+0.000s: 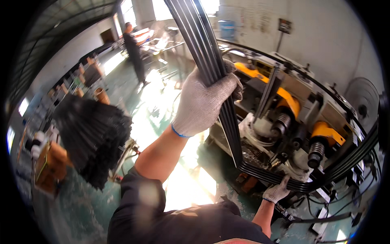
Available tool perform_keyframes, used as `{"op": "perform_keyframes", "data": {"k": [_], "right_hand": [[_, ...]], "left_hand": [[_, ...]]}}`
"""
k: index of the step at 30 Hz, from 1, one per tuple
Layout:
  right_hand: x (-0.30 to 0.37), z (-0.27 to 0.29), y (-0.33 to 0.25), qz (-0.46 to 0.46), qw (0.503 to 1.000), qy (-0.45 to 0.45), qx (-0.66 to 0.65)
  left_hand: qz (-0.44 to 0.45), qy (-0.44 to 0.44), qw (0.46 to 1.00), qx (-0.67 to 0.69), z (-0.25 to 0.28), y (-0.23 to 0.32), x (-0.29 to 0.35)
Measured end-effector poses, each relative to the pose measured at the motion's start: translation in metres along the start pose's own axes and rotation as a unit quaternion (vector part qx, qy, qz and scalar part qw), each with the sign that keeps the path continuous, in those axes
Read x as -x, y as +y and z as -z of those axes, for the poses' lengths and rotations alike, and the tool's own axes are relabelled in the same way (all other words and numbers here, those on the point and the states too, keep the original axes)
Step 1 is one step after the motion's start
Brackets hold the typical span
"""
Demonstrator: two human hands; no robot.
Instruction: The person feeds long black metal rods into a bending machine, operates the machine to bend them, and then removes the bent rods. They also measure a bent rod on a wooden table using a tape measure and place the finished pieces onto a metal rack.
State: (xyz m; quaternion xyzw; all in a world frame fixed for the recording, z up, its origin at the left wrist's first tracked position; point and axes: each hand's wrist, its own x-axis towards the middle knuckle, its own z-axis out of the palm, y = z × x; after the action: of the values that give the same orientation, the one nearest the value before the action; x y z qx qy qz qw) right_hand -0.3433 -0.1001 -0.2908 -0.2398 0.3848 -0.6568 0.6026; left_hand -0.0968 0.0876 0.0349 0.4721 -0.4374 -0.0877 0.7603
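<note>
bundle of long, bent black strips (200,42) runs through the pale-gloved left hand (206,94), clamped on its upper length, to the pale-gloved right hand (278,192), gripping lower down. this seems positioning; the next move likely calls for matched grips.

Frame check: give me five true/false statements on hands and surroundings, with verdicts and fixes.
1. The left hand grips a bundle of black strips. True.
2. The right hand is bare. False: it wears a pale glove.
3. The machine stands on the picture's left side. False: it stands on the right.
4. Another person is upright in the background. True.
5. The round fan is near the picture's right edge. True.
</note>
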Motion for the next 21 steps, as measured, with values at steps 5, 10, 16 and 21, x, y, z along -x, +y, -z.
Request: {"op": "perform_keyframes", "data": {"k": [5, 10, 16, 21], "right_hand": [[0.022, -0.016, -0.003, 0.058, 0.974, -0.159, 0.151], [0.021, -0.057, 0.036, 0.156, 0.870, -0.420, 0.207], [0.158, -0.102, 0.040, -0.097, 0.820, -0.555, 0.103], [0.293, -0.095, 0.021, -0.112, 0.734, -0.663, 0.094]], "left_hand": [[0.005, 0.263, 0.964, -0.032, 0.078, 0.038, 0.127], [-0.046, 0.444, 0.894, -0.039, 0.110, 0.087, 0.258], [-0.116, 0.606, 0.782, -0.088, 0.113, 0.153, 0.419], [-0.147, 0.693, 0.693, -0.131, 0.092, 0.234, 0.530]]}}
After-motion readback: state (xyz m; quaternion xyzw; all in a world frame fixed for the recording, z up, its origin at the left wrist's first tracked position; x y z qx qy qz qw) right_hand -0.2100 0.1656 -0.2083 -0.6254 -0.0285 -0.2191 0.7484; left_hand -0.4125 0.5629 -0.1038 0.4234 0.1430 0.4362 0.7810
